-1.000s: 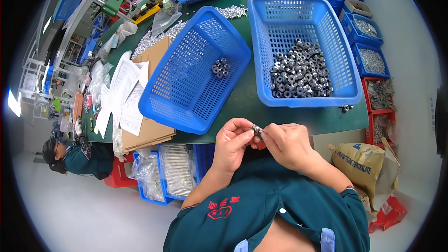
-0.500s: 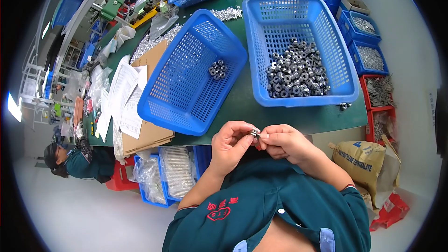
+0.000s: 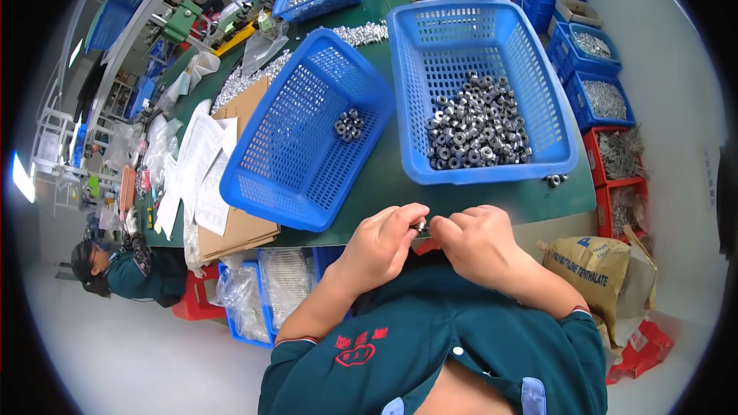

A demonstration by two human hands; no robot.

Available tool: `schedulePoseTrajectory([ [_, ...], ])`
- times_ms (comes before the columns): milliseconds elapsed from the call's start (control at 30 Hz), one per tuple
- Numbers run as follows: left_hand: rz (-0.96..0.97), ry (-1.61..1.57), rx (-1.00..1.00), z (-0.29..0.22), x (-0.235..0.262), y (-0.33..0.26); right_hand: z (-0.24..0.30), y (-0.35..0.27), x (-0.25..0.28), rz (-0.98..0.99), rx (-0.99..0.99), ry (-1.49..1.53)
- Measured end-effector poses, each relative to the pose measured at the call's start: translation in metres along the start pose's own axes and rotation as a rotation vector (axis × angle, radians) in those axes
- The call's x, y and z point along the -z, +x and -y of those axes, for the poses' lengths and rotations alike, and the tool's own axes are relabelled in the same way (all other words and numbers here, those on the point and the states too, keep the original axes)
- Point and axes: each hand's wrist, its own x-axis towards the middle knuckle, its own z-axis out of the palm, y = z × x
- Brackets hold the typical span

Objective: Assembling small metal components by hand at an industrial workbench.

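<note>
My left hand (image 3: 380, 247) pinches a small shiny metal part (image 3: 420, 226) between thumb and forefinger at the table's near edge. From the other side my right hand (image 3: 480, 242) has its fingers closed against the same part, knuckles up; its fingertips are partly hidden. Past my hands lies a blue perforated basket (image 3: 565, 134) with a heap of dark and silver ring-shaped metal parts (image 3: 480, 123). To its left, a second blue basket (image 3: 265, 204) sits at an angle, holding a small cluster of similar parts (image 3: 350, 125).
Papers (image 3: 215, 200) and flat cardboard (image 3: 238, 232) lie left of the baskets on the green table (image 3: 369, 200). Two loose parts (image 3: 555, 180) rest by the right basket's near corner. A tan sack (image 3: 588, 269) stands at my right. A co-worker (image 3: 131, 269) is far left.
Both my hands have turned so that more of their backs shows, with the small metal part still between them. The whole view has shifted slightly; the baskets appear a little lower and further left.
</note>
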Motion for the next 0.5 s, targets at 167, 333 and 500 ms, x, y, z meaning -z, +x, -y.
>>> schedulePoseTrajectory([
  [167, 0.058, 0.024, -0.084, -0.013, 0.011, 0.041, -0.004, 0.001, 0.021, -0.139, 0.106, -0.342],
  [333, 0.063, 0.15, -0.074, 0.015, 0.006, 0.098, -0.009, -0.009, 0.023, -0.264, -0.086, -0.119],
  [500, 0.204, 0.269, -0.037, 0.048, -0.042, 0.134, -0.005, -0.029, 0.008, -0.17, -0.165, 0.026],
])
